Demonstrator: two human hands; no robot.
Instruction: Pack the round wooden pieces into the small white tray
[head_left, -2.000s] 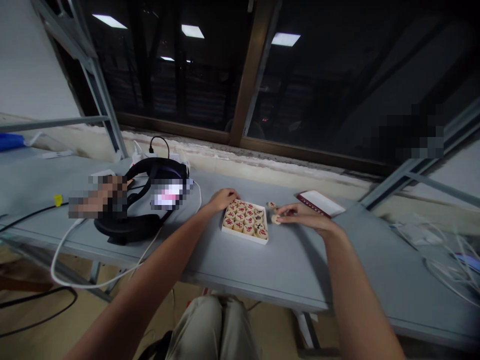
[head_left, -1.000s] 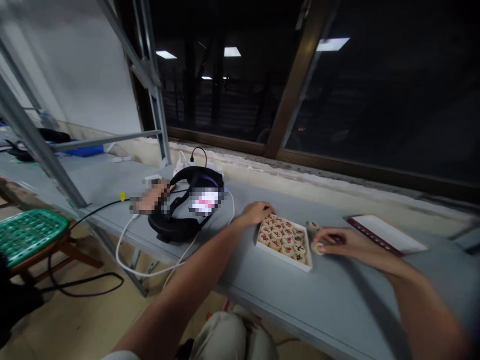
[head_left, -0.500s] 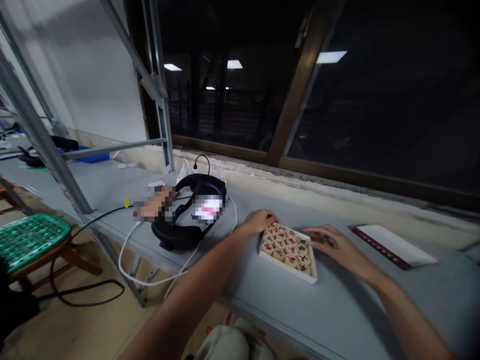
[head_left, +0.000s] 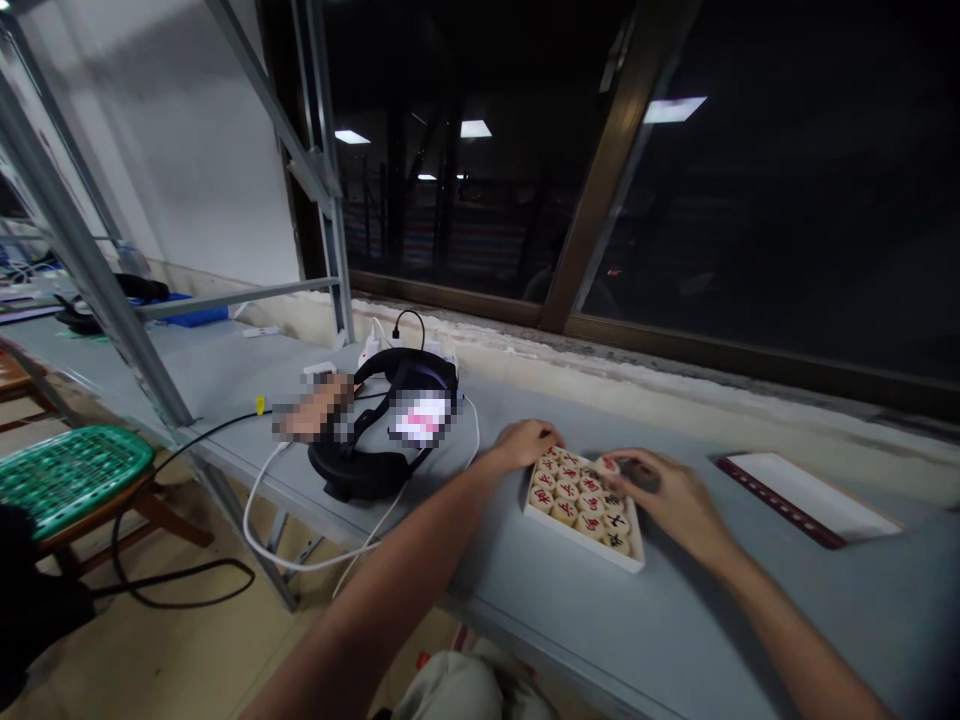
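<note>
A white square tray [head_left: 584,540] packed with several round wooden chess pieces marked in red and black lies on the grey table [head_left: 525,600]. My left hand [head_left: 527,441] rests curled against the tray's far left corner, holding it. My right hand [head_left: 664,492] hovers over the tray's far right corner, its fingers pinched on a round chess piece [head_left: 606,467] at the top row.
A black headset [head_left: 382,425] with white and black cables sits left of the tray. The tray's flat lid [head_left: 806,497] lies to the right. A metal shelf frame [head_left: 112,290] stands at left, with a green stool [head_left: 64,470] below. A dark window runs behind.
My right hand picked a loose piece up from the table beside the tray and carried it over the tray's far right corner. The camera view swung left.
</note>
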